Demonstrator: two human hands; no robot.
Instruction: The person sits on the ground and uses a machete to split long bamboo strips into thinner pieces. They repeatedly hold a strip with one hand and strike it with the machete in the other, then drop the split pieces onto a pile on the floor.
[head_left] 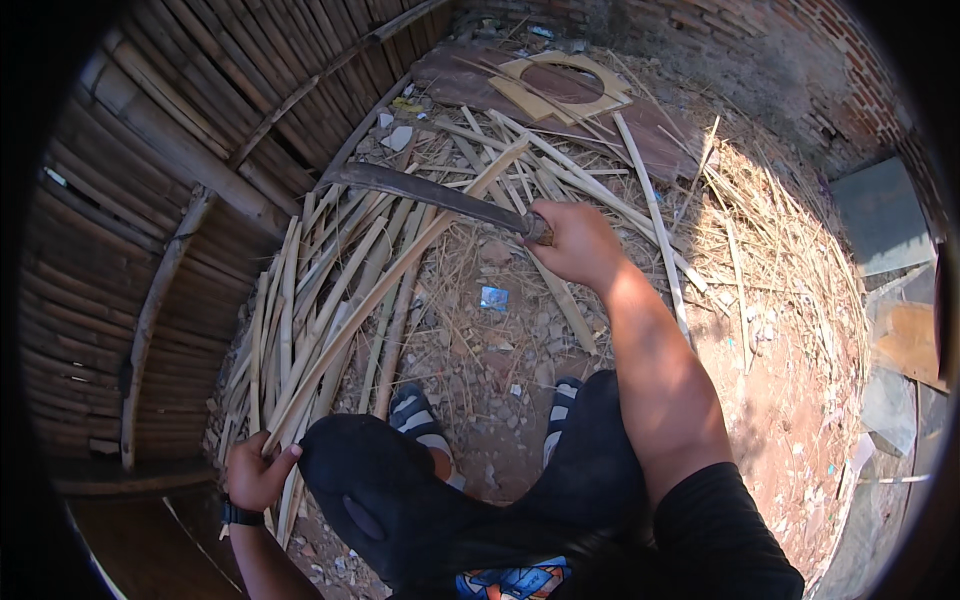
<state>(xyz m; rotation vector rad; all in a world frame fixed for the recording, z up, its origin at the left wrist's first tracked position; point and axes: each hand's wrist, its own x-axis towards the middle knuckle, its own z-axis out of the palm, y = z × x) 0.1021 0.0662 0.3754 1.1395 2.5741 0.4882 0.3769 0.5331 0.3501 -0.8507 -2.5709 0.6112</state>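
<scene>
My right hand (577, 242) is closed round the handle of a machete (400, 184), its long, dark, slightly curved blade pointing left. At the lower left, my left hand (258, 474), with a dark band on the wrist, grips the near end of a long pale bamboo strip (372, 300). That strip slants up and away to the right, past my knee, and crosses the blade near its middle. Whether the edge touches the strip, I cannot tell. Many more split bamboo strips (290, 290) lie in a loose pile beneath and to the left.
A bamboo-slat wall (150, 230) rises on the left, a brick wall (780, 70) at the back. A yellowish board with a round hole (515, 95) lies on a brown sheet. Dry shavings (790, 230) cover the right; flat panels (880, 215) stand at the far right.
</scene>
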